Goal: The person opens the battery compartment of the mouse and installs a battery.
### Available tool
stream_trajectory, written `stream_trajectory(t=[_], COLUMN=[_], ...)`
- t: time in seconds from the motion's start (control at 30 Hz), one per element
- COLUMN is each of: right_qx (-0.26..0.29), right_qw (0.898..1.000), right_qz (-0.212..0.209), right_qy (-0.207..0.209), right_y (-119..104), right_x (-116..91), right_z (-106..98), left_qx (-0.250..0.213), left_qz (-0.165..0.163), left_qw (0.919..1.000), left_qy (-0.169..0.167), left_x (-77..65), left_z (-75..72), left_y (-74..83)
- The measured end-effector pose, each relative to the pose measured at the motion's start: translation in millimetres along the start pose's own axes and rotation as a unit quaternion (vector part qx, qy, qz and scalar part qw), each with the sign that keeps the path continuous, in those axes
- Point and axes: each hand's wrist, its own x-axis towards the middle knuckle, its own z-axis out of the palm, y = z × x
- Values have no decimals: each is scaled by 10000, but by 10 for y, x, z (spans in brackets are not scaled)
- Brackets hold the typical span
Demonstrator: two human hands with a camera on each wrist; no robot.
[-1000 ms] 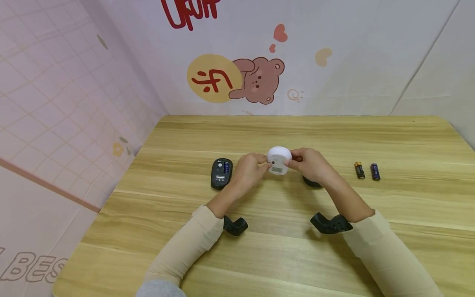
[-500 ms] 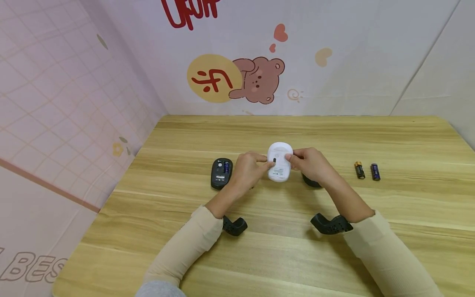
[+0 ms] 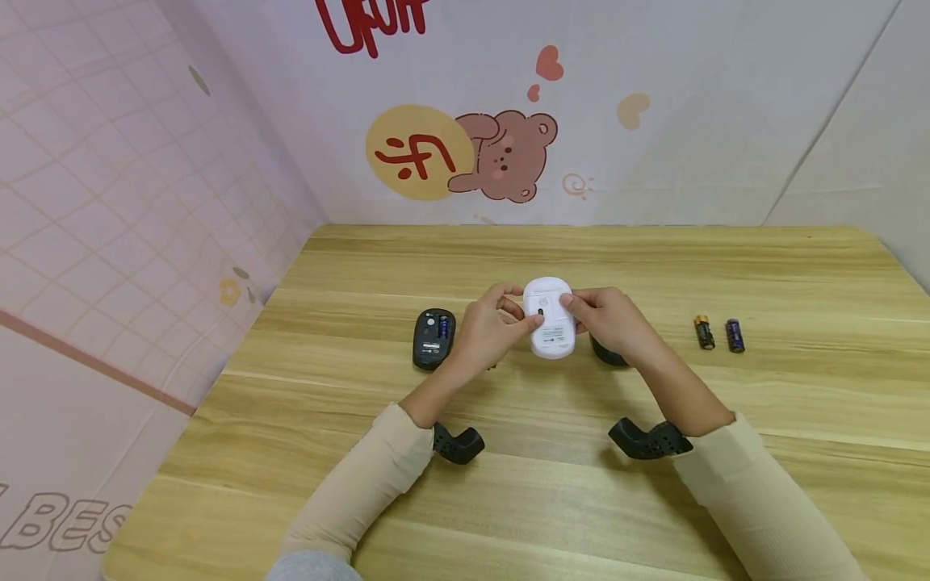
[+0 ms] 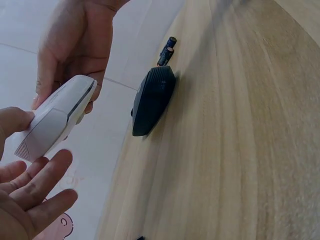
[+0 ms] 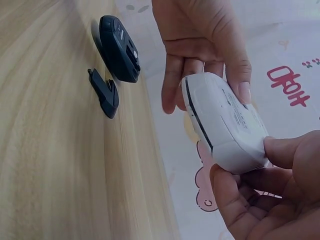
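A white computer mouse point(image 3: 555, 342) is held up over the table with its underside toward the head camera. My right hand point(image 3: 612, 323) grips its right edge, thumb on the underside and fingers behind. From the left, the thumb of my left hand point(image 3: 485, 329) presses on the underside beside a small dark slot. The other left fingers point(image 4: 47, 182) spread loosely, apart from the mouse in the left wrist view. On the table left of my left hand lies an upturned black mouse point(image 3: 433, 340) with a battery in its bay.
A second black mouse point(image 4: 155, 100) sits partly hidden behind my right hand. Two batteries, one black and gold point(image 3: 704, 332) and one dark purple point(image 3: 735, 336), lie farther right. A black battery cover point(image 5: 105, 93) lies near the upturned mouse. Black wrist mounts point(image 3: 459, 444) hang below both forearms.
The white mouse has tipped so that its whole underside shows to the head camera. The left fingers have lifted off its edge, and the left thumb has slid slightly right on the underside.
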Motion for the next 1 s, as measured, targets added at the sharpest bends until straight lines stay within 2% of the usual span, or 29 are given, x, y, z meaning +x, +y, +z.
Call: stream_trajectory(t=[0.17,0.27,0.63,1.0], right_qx=[59,66,-16,-127], right_qw=[9999,9999,9990,9994], right_qz=[-67,-20,-350,-289], right_qy=[-60,-85,-259,-145], right_y=[6,7,4,9], right_x=[0,-4,-22,-38], right_z=[9,10,3,-14], left_qx=[-154,-191,-249,-251], left_qz=[52,99,73,149], left_qw=[9984,9971,9965,9956], left_qy=[-549,-725,-792,-891], left_x=[9,16,11,14], left_z=[-14,-16,-24,-26], left_y=[-4,-15,-6,-1])
